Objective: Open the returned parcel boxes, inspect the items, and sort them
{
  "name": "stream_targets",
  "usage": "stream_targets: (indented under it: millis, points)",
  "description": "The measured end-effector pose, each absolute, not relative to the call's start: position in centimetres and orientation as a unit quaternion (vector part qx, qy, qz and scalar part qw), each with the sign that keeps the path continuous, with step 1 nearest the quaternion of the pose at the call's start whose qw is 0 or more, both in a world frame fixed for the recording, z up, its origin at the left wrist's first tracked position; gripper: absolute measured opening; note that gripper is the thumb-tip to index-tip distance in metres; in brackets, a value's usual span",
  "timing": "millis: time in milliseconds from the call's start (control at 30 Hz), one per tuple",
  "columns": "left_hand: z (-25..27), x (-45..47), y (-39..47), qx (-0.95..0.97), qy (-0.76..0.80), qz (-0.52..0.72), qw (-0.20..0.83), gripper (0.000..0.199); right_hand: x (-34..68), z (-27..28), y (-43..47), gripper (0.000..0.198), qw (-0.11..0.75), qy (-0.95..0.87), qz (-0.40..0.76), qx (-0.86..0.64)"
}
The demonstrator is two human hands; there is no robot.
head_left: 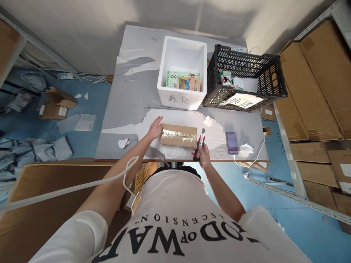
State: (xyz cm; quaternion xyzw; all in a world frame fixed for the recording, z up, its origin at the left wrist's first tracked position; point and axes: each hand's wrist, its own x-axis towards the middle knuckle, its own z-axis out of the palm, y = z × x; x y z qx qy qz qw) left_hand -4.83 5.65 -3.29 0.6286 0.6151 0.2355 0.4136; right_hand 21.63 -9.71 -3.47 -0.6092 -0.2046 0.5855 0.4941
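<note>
Brown box [178, 136] lies against the left hand [156, 128], which is unclenched. The right hand [204, 155] clasps a knife [200, 143].

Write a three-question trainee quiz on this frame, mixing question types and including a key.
1. Which hand holds the utility knife beside the taped parcel?
a) left
b) right
2. Fill in: the white foam bin stands to the ____ of the black crate, as the wearer sees it.
3. True or false: the taped parcel lies inside the black crate.

Key: 1 b; 2 left; 3 false, it lies on the table.
</note>
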Motion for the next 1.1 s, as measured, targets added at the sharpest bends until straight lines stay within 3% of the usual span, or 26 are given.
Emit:
stream_targets:
  millis: [100,200,433,600,867,1100]
  points:
    - [-3.9,-5.8,5.8,0.499,0.598,0.254,0.573,0.054,21.1,-3.9,-9.4,0.055,0.499,-0.202,0.579,-0.612]
    - [-3.9,-6.3,4.6,0.441,0.579,0.301,0.616,0.052,22.1,-3.9,-7.7,0.055,0.51,-0.231,0.553,-0.617]
    - [-4.1,-5.9,-2.4,0.398,0.586,0.389,0.589,0.068,24.8,-2.8,2.5,0.049,0.504,-0.346,0.536,-0.582]
    - [-4.6,-2.7,-7.9,0.333,0.619,0.414,0.578,0.062,23.5,-3.8,6.6,0.053,0.448,-0.419,0.547,-0.57]
    - [-4.3,-2.7,-8.8,0.372,0.66,0.35,0.551,0.047,21.8,-5.0,6.8,0.04,0.437,-0.432,0.517,-0.596]
    - [-4.1,-4.8,-5.5,0.476,0.698,0.264,0.465,0.044,22.4,-3.8,0.4,0.038,0.496,-0.385,0.488,-0.606]
